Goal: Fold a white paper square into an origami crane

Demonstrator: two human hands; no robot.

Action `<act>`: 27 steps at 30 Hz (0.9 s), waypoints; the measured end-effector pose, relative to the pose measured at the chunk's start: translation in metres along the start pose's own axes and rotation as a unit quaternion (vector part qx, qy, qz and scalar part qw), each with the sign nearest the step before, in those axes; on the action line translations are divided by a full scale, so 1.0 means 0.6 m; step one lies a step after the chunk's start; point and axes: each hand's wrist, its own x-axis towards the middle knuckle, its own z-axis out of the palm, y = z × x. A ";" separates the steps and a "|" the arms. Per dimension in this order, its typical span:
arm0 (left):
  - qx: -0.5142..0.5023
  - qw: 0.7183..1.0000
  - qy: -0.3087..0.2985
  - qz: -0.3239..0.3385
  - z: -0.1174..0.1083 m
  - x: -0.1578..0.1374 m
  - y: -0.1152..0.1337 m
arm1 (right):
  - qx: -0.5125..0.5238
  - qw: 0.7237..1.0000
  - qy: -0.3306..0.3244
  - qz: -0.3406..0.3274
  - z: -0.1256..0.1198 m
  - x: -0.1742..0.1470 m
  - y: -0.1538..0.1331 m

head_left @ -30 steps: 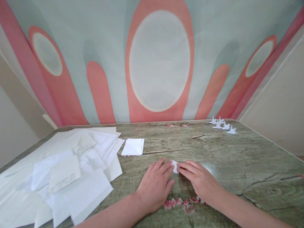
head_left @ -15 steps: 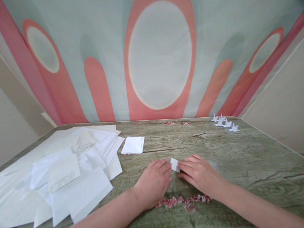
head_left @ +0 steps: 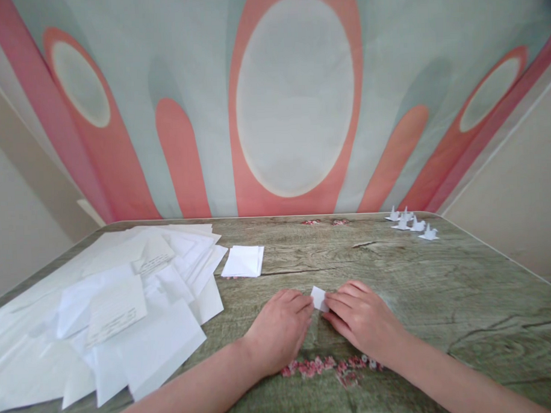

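A small white folded paper square lies between my hands on the wood-patterned table. My left hand is closed, palm down, with its fingertips at the paper's left edge. From the other side my right hand pinches the right edge between thumb and fingers. Both thumbs are partly hidden, and the folds of the paper are too small to make out. Beyond my left hand sits a short stack of white paper squares.
Loose white sheets are heaped across the table's left side, some bearing printed lines. Several folded paper cranes stand at the far right corner. A printed backdrop rises behind the table, which has pink flower prints.
The camera view has shifted slightly, moving the table and cranes a little in the picture. Both hands stay at the small paper, with hardly any visible change in their grip.
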 end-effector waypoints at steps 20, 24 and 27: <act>-0.072 0.997 0.030 -0.010 0.000 -0.004 -0.007 | -0.012 0.999 0.004 -0.038 -0.004 -0.001 0.004; -0.094 0.994 0.042 -0.027 0.002 0.001 -0.006 | -0.044 0.997 -0.017 -0.054 -0.001 -0.001 0.005; -0.137 0.987 0.064 -0.051 0.008 0.011 -0.010 | -0.063 0.996 -0.023 -0.059 0.003 0.000 0.007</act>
